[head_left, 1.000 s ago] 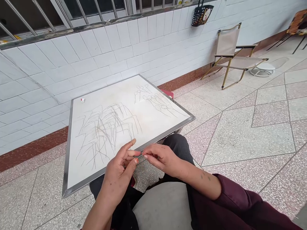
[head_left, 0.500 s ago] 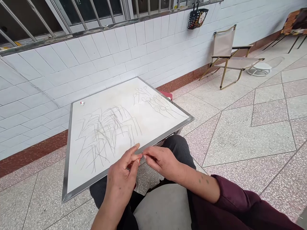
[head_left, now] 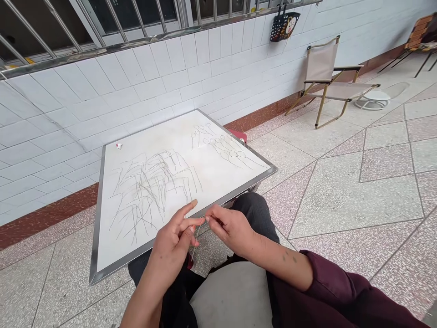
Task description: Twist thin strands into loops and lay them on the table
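My left hand (head_left: 174,241) is over the near edge of the white table, its thumb pressed to the fingers around a thin, pale strand (head_left: 195,248) that dangles below. Its index finger stretches toward my right hand (head_left: 232,228), which pinches the strand at the left fingertip. Whether the strand is wire or thread is too fine to tell. On the table (head_left: 225,182) lies a spread of bent, thin dark strands (head_left: 153,182) at left and centre. Several strands with looped ends (head_left: 221,143) lie toward the far right corner.
A small white-and-red item (head_left: 119,146) sits at the table's far left corner. Behind it rises a white tiled wall (head_left: 136,82) with a barred window and a hanging black basket (head_left: 284,26). A folding chair (head_left: 327,82) and a low white round stand (head_left: 372,99) are at right.
My left index finger has straightened out and the left fingers have spread a little. The pale strand now shows hanging below them. My right hand stays pinched, nearly in place.
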A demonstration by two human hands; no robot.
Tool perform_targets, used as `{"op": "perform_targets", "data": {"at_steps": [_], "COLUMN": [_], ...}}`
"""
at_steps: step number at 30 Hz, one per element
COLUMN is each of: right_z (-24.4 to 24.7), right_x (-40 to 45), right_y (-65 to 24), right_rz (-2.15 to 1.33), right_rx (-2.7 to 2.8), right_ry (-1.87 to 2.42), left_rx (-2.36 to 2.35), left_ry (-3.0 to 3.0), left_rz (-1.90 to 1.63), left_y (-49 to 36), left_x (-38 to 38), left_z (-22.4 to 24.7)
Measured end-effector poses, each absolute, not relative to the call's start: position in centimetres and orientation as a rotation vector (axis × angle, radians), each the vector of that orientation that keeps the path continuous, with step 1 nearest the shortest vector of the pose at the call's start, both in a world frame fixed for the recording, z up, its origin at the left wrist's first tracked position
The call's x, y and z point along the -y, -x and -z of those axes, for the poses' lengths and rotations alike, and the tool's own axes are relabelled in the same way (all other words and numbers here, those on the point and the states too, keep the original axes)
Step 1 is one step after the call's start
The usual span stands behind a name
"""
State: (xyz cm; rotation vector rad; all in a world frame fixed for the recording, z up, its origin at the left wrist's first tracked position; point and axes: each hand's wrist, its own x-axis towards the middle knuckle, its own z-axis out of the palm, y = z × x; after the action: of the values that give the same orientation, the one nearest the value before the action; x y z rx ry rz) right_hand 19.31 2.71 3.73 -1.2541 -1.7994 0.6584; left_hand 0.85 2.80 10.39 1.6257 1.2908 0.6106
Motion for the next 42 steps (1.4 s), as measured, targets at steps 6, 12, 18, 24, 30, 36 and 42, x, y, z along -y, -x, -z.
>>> {"op": "perform_targets", "data": {"at_steps": [6,12,18,24,30,36,42], "right_z": [-4.0,-4.0,-4.3,-4.4,-4.2,-3.8,-3.0], "right_x": [-2.6,-2.4,-2.3,-2.3,-2.4,-2.4,-2.5], "right_y": [-19.3,-19.2,-19.1,-19.0,-18.9,-18.7,-18.5], "right_rz": [-0.650,-0.673,-0.668,-0.739,-0.850,-0.836,-0.849], "right_rx": [1.775,1.774,1.797,1.799,1.773,1.774,1.787], "right_ry": [1.288,1.290,1.279,1.243,1.139,1.082,1.111], "left_rx": [-1.289,-1.239,-1.333,-1.495,-1.535,-1.511,-1.504], "left_ry": [-1.472,-1.461,-1.554,-1.732,-1.684,-1.606,-1.518], "left_rz": [-0.689,-0.722,-0.902,-0.885,-0.902,-0.907,-0.964], "left_y": [0.1,-1.4,-2.6,-2.7,-2.7,-2.9,-2.5], "left_x": [-3.2,-3.1,-2.7,-2.1,-2.0,-2.2,-2.6], "left_z": [-11.0,-9.8,-8.8,-9.1,-9.8,-10.1,-10.0]}}
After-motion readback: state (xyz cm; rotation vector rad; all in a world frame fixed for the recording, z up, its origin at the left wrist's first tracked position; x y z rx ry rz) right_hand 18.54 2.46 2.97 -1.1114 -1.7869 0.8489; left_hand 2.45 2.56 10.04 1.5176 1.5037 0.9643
